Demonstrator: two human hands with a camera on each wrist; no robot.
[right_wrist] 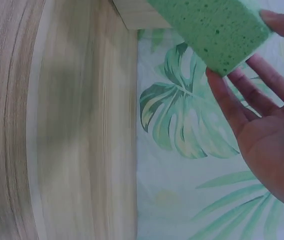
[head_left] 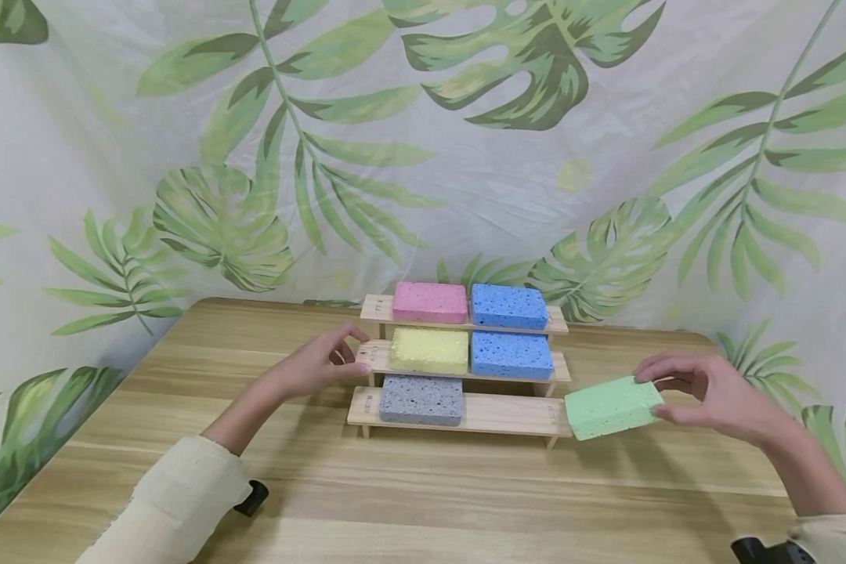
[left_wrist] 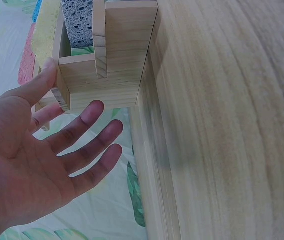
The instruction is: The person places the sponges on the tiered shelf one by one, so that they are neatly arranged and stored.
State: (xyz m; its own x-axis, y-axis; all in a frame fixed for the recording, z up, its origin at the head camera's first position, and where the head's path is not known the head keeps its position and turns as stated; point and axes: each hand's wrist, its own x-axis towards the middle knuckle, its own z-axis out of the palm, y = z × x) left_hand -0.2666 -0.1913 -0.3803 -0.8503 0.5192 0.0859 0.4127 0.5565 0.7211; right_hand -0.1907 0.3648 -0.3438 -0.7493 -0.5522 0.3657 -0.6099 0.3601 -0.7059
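My right hand point(head_left: 712, 392) pinches a green sponge point(head_left: 612, 409) by its right end, thumb against fingers. The sponge hangs tilted in the air by the right end of the lowest step of a three-step wooden rack point(head_left: 507, 411). At the rack's left side, my left hand point(head_left: 317, 362) grips the end of the middle step between thumb and index finger; its other fingers stick out loosely in the left wrist view. On the top step lie a pink sponge point(head_left: 430, 302) and a blue sponge point(head_left: 509, 305). The middle step bears a yellow sponge point(head_left: 428, 349) and another blue sponge point(head_left: 511, 355). A grey sponge point(head_left: 421, 400) lies on the lowest step's left half.
The rack stands on a wood-grain table point(head_left: 423, 493), towards its back edge. Behind the table hangs a white cloth point(head_left: 493, 196) printed with green leaves. Small black devices point(head_left: 252, 497) show at both wrists.
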